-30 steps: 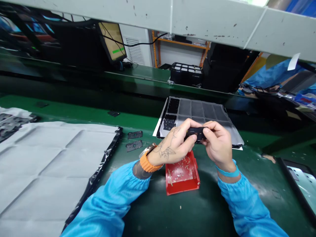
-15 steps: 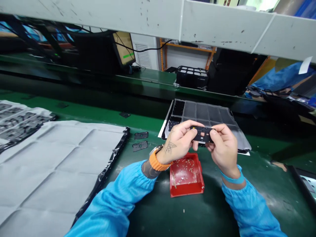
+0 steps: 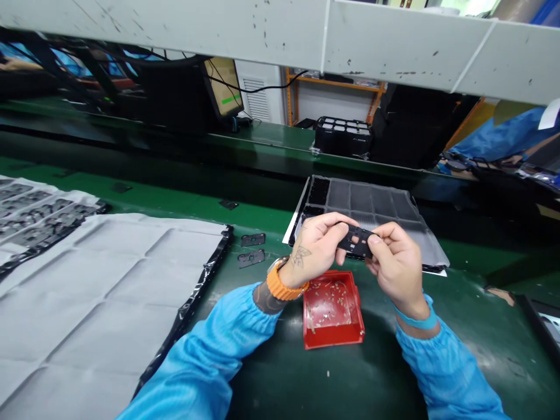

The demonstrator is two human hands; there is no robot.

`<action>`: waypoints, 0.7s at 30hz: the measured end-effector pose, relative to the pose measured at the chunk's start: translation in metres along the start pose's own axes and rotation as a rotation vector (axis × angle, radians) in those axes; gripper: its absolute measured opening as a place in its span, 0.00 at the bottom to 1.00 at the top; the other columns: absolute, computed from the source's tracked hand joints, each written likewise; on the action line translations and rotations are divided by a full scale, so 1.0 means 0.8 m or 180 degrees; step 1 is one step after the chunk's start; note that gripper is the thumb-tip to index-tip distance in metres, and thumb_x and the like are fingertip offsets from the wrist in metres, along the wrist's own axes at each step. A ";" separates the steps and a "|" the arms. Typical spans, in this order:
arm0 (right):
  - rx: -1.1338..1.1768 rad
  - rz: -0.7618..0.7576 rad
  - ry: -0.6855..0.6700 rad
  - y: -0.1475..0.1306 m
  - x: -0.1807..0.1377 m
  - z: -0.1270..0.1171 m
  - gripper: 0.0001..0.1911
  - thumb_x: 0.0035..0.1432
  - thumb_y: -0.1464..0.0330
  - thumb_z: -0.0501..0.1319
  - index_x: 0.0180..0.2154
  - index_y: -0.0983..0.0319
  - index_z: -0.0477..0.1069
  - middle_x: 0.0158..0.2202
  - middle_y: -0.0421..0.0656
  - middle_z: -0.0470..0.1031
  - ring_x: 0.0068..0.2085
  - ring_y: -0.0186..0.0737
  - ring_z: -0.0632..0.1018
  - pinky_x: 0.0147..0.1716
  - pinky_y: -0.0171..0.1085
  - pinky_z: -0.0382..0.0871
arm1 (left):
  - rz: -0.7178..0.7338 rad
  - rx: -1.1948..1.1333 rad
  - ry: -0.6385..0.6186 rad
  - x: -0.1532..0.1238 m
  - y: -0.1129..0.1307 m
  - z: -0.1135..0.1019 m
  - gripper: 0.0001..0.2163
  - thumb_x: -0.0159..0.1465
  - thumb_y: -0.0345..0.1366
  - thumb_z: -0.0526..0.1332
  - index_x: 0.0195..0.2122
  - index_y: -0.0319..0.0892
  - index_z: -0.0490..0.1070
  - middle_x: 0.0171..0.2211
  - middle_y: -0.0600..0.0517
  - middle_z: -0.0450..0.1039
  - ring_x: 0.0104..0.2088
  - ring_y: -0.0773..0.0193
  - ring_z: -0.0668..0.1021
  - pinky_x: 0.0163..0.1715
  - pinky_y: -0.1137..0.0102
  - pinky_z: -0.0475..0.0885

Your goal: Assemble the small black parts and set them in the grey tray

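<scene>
Between both hands I hold a small black plastic plate [image 3: 356, 240] with square cut-outs, raised above the bench. My left hand [image 3: 319, 242] pinches its left end between thumb and fingers. The opposite end is gripped by the thumb and forefinger of my right hand [image 3: 396, 259]. Below them sits a red bin [image 3: 332, 309] with many tiny light-coloured pieces scattered in it. Behind the hands lies a partitioned tray [image 3: 371, 201] with a few black parts at its left side; my hands cover part of its front edge.
Two similar dark plates [image 3: 252, 249] lie left of the bin. A large grey divided tray [image 3: 109, 291] fills the left, with a parts-filled tray [image 3: 35, 216] beyond it. A grey beam [image 3: 280, 41] crosses overhead. A monitor [image 3: 225, 87] stands behind.
The black plate has tilted, its right end now lower than its left. Both hands still hold it, and the whole view has shifted slightly.
</scene>
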State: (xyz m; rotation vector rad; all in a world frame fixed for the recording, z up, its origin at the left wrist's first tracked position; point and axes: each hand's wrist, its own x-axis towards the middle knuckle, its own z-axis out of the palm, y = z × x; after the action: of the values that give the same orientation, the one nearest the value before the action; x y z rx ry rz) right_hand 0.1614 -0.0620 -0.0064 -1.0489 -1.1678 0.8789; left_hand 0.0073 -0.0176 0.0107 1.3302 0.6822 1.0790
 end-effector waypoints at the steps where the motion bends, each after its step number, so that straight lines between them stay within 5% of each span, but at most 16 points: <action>1: 0.0076 0.0050 -0.0006 0.000 0.001 0.000 0.16 0.61 0.56 0.68 0.32 0.58 0.67 0.17 0.30 0.60 0.15 0.28 0.60 0.14 0.30 0.54 | 0.0010 -0.0066 -0.0064 0.000 0.000 -0.001 0.11 0.64 0.39 0.61 0.40 0.36 0.77 0.15 0.59 0.66 0.13 0.73 0.68 0.16 0.77 0.62; 6: 0.0546 0.0264 -0.0074 0.004 0.004 -0.002 0.16 0.60 0.57 0.69 0.36 0.58 0.67 0.18 0.30 0.65 0.14 0.27 0.64 0.14 0.29 0.60 | 0.0376 -0.0563 -0.0392 0.001 -0.009 -0.004 0.23 0.61 0.38 0.71 0.56 0.40 0.69 0.36 0.52 0.76 0.22 0.73 0.76 0.20 0.77 0.67; 10: 0.0538 0.0312 -0.0269 0.005 0.003 -0.006 0.15 0.61 0.56 0.69 0.38 0.60 0.70 0.21 0.33 0.71 0.17 0.30 0.70 0.16 0.31 0.69 | 0.0442 -0.0795 -0.0516 0.003 -0.017 -0.005 0.24 0.63 0.42 0.72 0.55 0.40 0.68 0.38 0.47 0.79 0.25 0.71 0.76 0.21 0.77 0.69; 15: 0.0380 0.0330 -0.0598 -0.005 0.003 -0.012 0.15 0.63 0.56 0.68 0.36 0.61 0.74 0.24 0.37 0.76 0.19 0.32 0.75 0.19 0.33 0.74 | 0.0509 -0.0766 -0.0820 0.006 -0.011 -0.013 0.29 0.64 0.42 0.72 0.63 0.44 0.66 0.57 0.38 0.76 0.24 0.75 0.75 0.19 0.78 0.68; 21: -0.0563 -0.0041 -0.0819 -0.027 0.005 -0.024 0.12 0.63 0.59 0.67 0.38 0.62 0.80 0.24 0.41 0.78 0.24 0.35 0.78 0.26 0.36 0.78 | 0.0421 -0.0743 -0.0845 0.006 -0.009 -0.020 0.29 0.64 0.44 0.71 0.65 0.45 0.69 0.53 0.40 0.79 0.23 0.76 0.75 0.20 0.79 0.69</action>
State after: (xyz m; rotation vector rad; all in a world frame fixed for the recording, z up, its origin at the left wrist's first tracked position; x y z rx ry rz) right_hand 0.1813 -0.0679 0.0139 -1.0912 -1.4882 0.9325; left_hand -0.0031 -0.0060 0.0020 1.2975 0.2658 1.0285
